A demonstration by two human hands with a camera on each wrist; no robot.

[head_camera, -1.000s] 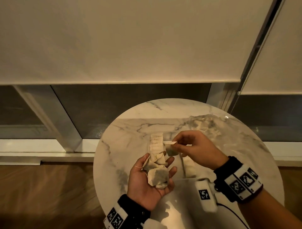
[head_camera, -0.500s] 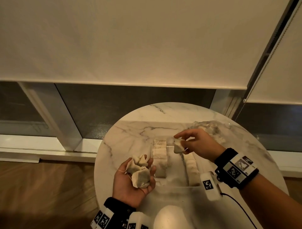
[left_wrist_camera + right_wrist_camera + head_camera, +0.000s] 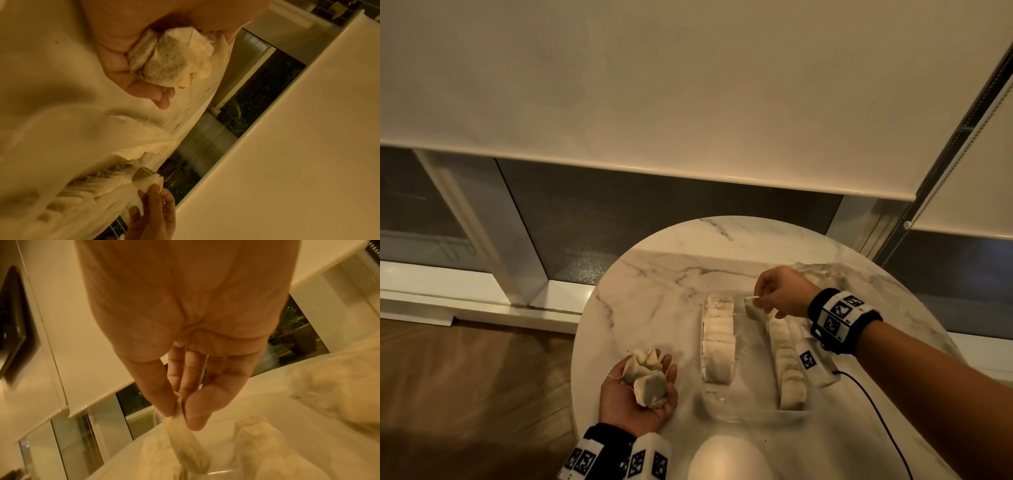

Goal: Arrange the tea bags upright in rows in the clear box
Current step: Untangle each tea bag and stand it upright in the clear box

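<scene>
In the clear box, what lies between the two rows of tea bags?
Mostly bare box floor between the left row and right row; at the far end the right hand holds one tea bag there. Head view.

Clear box walls barely discernible; right row's far end hidden behind wrist.

Tabletop: round, white marble with grey veins.
Roller blind: cream, lowered behind the tabletop.
Floor: wood, left of the tabletop.
Crumpled clear wrapping: possibly plastic, at the tabletop's far right.
</scene>
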